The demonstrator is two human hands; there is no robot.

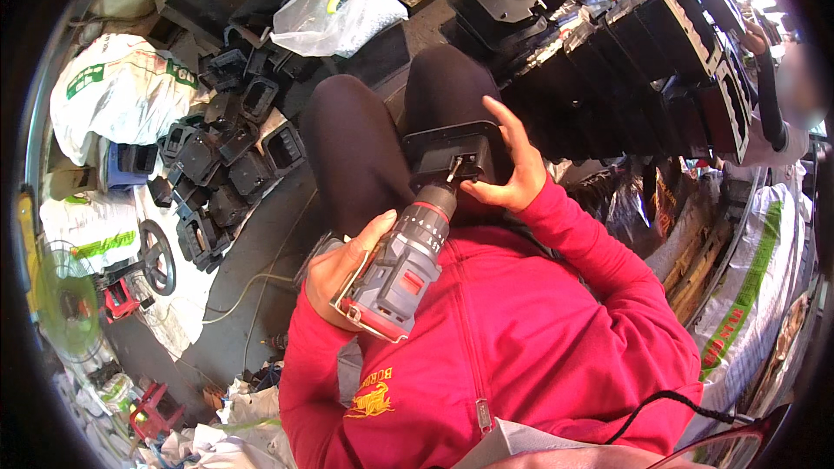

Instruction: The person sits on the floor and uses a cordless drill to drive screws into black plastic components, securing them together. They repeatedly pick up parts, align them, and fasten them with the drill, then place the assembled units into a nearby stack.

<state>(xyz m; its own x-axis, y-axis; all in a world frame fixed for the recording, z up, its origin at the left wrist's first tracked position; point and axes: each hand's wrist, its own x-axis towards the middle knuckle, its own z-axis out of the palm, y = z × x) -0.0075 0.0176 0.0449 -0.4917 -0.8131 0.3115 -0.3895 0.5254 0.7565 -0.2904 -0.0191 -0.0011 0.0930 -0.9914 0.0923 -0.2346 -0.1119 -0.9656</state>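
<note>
Black housing (pixel 439 149): lies across the person's thighs, its open side hidden from view, a small fitting near its near right corner.
Drill (pixel 404 265): grey and black, aimed far and slightly right; its bit (pixel 454 168) is at the fitting, though contact cannot be told for certain.
Left grip (pixel 343 274): clenched around the drill, on its left side; the trigger finger is hidden.
Right grip (pixel 519 169): at the housing's right side, thumb beside the bit and fingers spread; how firmly it grasps the housing, or whether it pinches a fastener, I cannot tell.
Progress on this piece: seemingly mid-step, with tool and housing together; whether any screw is already seated cannot be seen.
Left heap: many loose black parts (pixel 221 152) lie jumbled on a white sheet (pixel 182 287), all apart from the housing.
Right stack: larger black cases (pixel 643 61) stand in rows, seemingly put in order; whether they are finished pieces is unclear.
Far side: a clear plastic bag (pixel 339 13) holds small items too blurred to name.
Far right: a co-worker's hand (pixel 754 39) is at the stack's edge.
</note>
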